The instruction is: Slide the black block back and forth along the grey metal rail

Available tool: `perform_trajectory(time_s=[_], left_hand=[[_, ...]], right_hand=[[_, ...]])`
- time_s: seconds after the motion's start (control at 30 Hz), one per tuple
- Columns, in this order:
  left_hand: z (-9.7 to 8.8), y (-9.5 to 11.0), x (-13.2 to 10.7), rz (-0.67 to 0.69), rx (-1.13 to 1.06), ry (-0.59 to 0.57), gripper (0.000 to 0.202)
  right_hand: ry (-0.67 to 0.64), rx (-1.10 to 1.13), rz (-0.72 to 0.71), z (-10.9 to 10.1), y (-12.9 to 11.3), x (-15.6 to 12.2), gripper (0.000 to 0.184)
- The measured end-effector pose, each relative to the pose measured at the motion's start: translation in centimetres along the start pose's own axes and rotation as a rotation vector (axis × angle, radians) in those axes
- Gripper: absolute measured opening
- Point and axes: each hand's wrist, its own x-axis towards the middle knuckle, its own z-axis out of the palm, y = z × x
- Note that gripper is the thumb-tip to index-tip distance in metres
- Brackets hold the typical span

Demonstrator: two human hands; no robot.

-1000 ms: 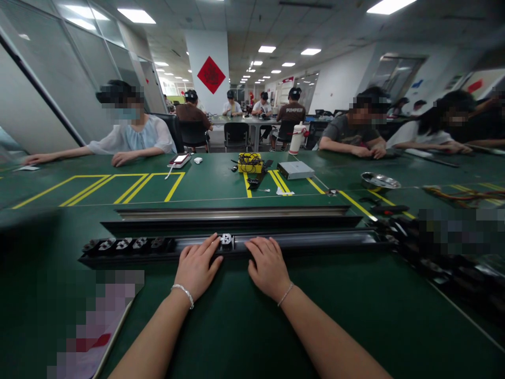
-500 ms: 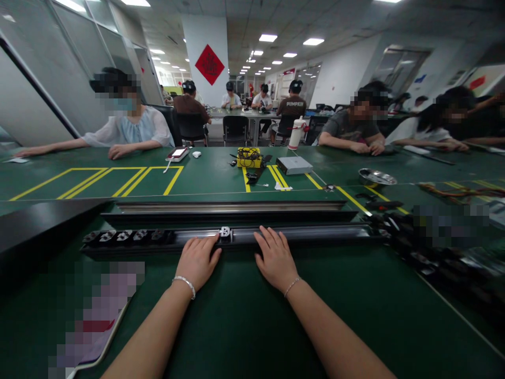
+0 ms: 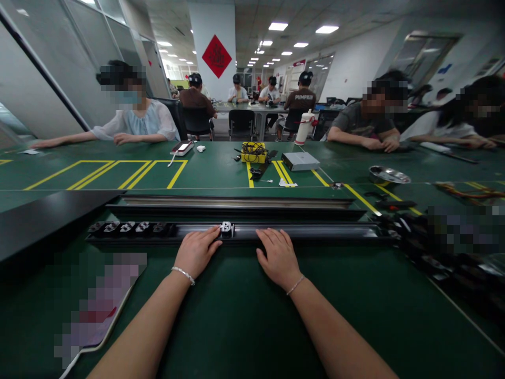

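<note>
A long black channel-shaped rail [image 3: 327,235] lies across the green table before me. A small black-and-white block [image 3: 226,228], which looks like a socket module, sits in its middle. My left hand [image 3: 197,251] rests at the rail's near edge, fingers stretched out, the fingertips at the block's left side. To the right of the block, apart from it, my right hand [image 3: 279,258] lies over the near edge with its fingers extended and its thumb apart. Several similar dark modules [image 3: 134,228] stand in a row in the rail's left end.
Behind the rail lies another long black profile [image 3: 236,208]. A dark panel [image 3: 51,221] and a phone [image 3: 102,316] are on the left. Black parts [image 3: 437,258] are heaped at right. Farther off are a yellow box [image 3: 253,152], a grey box [image 3: 300,161] and a metal bowl [image 3: 390,175]. People sit opposite.
The view has shifted slightly, so the scene sits a little higher and further right. The fingers of my right hand have bent a little; my left hand stays by the block.
</note>
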Motion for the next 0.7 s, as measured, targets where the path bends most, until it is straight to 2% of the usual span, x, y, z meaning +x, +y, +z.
perform_trajectory(time_s=[0.7], left_hand=[[-0.1,0.05,0.18,-0.004,-0.007,-0.044,0.036]], right_hand=[[-0.016,0.014,0.009,-0.24,0.09,0.01,0.041]])
